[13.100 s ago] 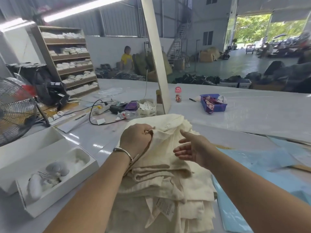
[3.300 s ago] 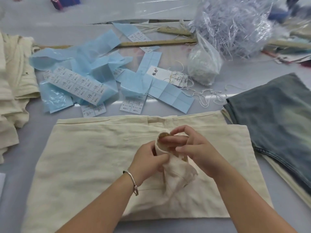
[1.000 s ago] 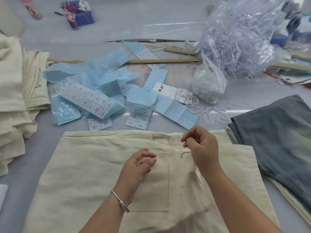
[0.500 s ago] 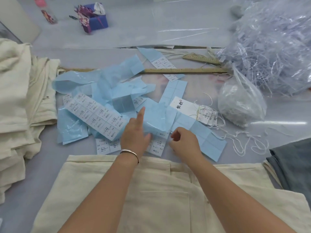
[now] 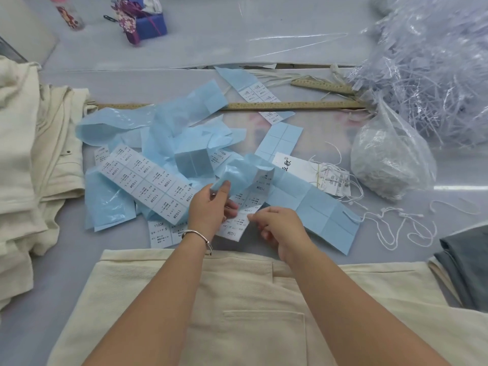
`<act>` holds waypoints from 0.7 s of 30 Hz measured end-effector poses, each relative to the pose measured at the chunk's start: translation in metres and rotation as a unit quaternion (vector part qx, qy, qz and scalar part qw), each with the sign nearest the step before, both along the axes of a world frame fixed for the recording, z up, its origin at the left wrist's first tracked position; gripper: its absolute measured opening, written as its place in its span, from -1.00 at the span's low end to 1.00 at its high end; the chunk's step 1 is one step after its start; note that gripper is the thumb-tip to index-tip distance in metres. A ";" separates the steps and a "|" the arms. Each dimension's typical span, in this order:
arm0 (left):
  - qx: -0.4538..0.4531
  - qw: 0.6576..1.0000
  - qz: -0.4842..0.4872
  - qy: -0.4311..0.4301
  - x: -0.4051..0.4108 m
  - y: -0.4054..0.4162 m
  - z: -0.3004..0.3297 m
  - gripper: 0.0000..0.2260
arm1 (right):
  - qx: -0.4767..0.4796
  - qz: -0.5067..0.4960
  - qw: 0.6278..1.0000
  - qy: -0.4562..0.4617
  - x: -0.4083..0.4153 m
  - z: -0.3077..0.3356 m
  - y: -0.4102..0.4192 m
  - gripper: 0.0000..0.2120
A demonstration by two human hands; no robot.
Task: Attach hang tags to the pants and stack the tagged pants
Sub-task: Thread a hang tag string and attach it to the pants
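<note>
Fingertips (image 5: pixel 227 187) of the left hand (image 5: pixel 208 207) and right hand (image 5: pixel 277 223), lifted off the cream pants (image 5: pixel 237 299) lying nearest, are now pinched on a sticker sheet (image 5: pixel 245 207), so labelling is judged begun, tagging pending.

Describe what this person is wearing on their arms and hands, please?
Both forearms are bare, with no sleeves in view and no gloves. The left hand has a thin silver bangle around its wrist. The right hand shows no jewellery or watch.
</note>
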State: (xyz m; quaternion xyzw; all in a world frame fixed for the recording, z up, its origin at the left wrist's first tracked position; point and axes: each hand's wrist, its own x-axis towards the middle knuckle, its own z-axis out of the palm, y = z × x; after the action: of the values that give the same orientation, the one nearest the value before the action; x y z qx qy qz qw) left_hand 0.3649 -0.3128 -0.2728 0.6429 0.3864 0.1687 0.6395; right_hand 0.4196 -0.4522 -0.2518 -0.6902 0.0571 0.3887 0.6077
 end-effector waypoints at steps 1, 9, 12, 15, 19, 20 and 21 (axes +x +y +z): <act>-0.015 1.000 0.003 -0.007 0.000 0.000 0.002 -0.76 | 0.006 -0.003 1.000 -0.001 0.000 0.000 0.001 -0.83; 0.006 0.997 -0.022 -0.073 -0.015 -0.009 0.006 -0.69 | 0.076 -0.054 0.991 -0.093 -0.006 -0.009 -0.009 -0.76; 0.144 0.979 -0.141 -0.028 -0.025 -0.015 0.001 -0.85 | 0.120 -0.023 0.989 -0.080 -0.006 -0.012 -0.012 -0.67; 0.228 0.950 -0.212 0.004 -0.035 -0.018 -0.005 -0.69 | 0.132 -0.005 0.990 -0.050 -0.002 -0.013 -0.012 -0.61; 0.265 0.944 -0.198 0.013 -0.036 -0.020 -0.005 -0.72 | 0.141 -0.010 0.990 -0.022 0.000 -0.013 -0.014 -0.63; 0.277 0.941 -0.193 0.014 -0.036 -0.020 -0.005 -0.74 | 0.145 -0.015 0.989 -0.013 0.001 -0.013 -0.015 -0.65; 0.292 0.937 -0.189 0.014 -0.035 -0.019 -0.004 -0.77 | 0.149 -0.019 0.989 -0.004 0.001 -0.013 -0.015 -0.70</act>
State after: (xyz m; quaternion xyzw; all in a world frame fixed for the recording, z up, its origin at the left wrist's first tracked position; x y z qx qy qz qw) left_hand 0.3298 -0.3323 -0.2765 0.8649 0.2004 0.1406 0.4383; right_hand 0.4206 -0.4669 -0.2649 -0.5921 0.0095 0.3784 0.7114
